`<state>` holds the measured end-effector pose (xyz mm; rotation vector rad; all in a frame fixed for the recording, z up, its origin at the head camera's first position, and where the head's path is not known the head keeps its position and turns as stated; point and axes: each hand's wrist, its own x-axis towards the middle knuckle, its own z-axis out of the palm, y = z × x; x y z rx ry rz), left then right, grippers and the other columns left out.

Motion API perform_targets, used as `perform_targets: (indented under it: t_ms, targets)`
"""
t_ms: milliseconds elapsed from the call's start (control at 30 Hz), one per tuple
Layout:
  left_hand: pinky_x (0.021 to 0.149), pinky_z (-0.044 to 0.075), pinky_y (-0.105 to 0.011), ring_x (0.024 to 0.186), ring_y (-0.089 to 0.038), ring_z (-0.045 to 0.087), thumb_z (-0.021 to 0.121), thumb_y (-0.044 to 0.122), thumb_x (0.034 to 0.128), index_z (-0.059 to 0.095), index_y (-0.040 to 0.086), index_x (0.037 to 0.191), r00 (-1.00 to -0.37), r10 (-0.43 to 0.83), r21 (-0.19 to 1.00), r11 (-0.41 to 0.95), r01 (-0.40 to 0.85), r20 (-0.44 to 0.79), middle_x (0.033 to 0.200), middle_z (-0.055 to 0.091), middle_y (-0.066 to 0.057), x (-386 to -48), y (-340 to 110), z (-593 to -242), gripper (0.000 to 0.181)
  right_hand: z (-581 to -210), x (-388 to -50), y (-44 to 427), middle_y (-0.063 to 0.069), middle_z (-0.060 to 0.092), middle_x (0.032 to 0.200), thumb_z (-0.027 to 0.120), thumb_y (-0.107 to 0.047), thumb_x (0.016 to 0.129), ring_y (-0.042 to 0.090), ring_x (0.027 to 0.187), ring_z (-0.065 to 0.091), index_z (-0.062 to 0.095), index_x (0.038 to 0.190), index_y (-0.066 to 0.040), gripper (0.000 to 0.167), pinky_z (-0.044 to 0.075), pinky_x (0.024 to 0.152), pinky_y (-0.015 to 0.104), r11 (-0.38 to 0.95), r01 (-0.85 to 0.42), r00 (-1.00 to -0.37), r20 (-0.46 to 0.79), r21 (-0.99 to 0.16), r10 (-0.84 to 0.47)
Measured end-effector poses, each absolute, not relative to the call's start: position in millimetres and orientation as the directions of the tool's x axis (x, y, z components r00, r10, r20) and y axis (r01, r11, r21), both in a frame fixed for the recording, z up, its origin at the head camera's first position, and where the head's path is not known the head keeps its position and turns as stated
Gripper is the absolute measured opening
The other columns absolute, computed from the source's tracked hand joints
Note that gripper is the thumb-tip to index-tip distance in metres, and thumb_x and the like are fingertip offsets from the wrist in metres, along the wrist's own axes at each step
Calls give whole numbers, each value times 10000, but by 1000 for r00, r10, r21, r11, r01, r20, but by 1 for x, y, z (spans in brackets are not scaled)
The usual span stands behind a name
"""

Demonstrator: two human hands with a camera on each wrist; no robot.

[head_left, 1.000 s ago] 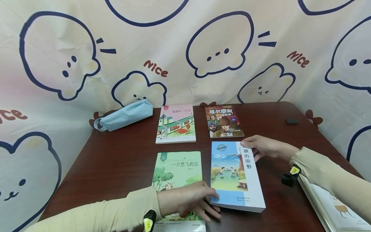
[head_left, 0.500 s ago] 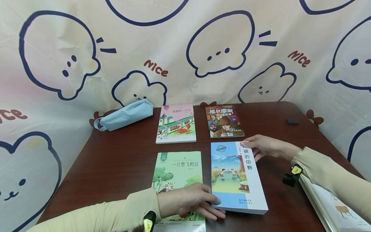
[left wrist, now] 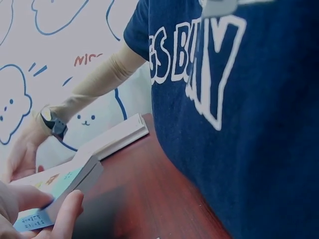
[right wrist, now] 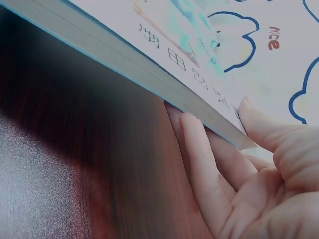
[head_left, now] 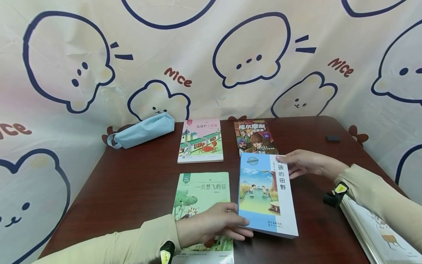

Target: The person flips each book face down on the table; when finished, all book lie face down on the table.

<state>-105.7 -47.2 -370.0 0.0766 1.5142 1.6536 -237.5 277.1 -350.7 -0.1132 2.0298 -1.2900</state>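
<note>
A thick blue-and-white book (head_left: 260,198) with a picture of children in water is held by both hands. My left hand (head_left: 212,224) grips its lower left corner, thumb on the cover, fingers beneath. At the upper right corner, my right hand (head_left: 306,163) pinches it. The right wrist view shows that thumb on the cover, with fingers (right wrist: 199,159) under the book and the tabletop below, apart from it. A green book (head_left: 204,189) lies partly hidden under my left forearm and hand. Behind the held book lies a dark comic-style book (head_left: 255,137), its lower edge covered.
A pink book (head_left: 200,141) lies at the back of the brown table (head_left: 138,183), beside a light blue pouch (head_left: 143,131). A small black object (head_left: 333,138) sits at the back right. White books (head_left: 379,234) lie under my right forearm. A patterned cloth hangs behind.
The blue-and-white book has risen and shifted slightly away from me, now overlapping the dark book in the head view. Both hands moved with it. The other books stayed put.
</note>
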Motion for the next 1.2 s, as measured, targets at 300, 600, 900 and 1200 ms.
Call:
perform_targets:
  t_ms: [300, 600, 900, 1200]
  targets:
    - [765, 586, -345, 987, -347, 701, 598, 69, 938, 376, 113, 768, -625, 627, 850, 120, -513, -466, 806, 702, -159, -101, -49, -365, 283, -351, -240, 274, 63, 726, 1029, 501, -396, 1004, 212, 918, 704, 601, 1270, 10, 496, 576, 803, 325, 519, 269, -733, -522, -811, -436]
    - [754, 589, -353, 955, -356, 710, 590, 42, 943, 333, 112, 742, -666, 616, 879, 97, -466, -421, 829, 691, -114, -99, -51, -364, 334, -351, -238, 265, 8, 708, 985, 535, -489, 960, 145, 882, 620, 630, 1247, -27, 552, 551, 766, 271, 571, 305, -778, -545, -763, -312]
    - [732, 592, -357, 950, -399, 698, 571, 10, 946, 311, 111, 745, -660, 641, 896, 102, -432, -391, 876, 693, -240, -99, -48, -362, 344, -352, -241, 262, -32, 453, 679, 577, -532, 913, 105, 633, 426, 682, 1047, -69, 493, 414, 585, 213, 587, 324, -803, -544, -742, -245]
    - [719, 593, -368, 926, -395, 705, 568, 29, 956, 304, 107, 766, -668, 639, 907, 120, -403, -381, 985, 667, -337, -100, -49, -359, 334, -352, -244, 263, -56, 349, 599, 495, -549, 953, 81, 511, 319, 657, 1043, -73, 510, 297, 510, 207, 593, 294, -785, -543, -749, -298]
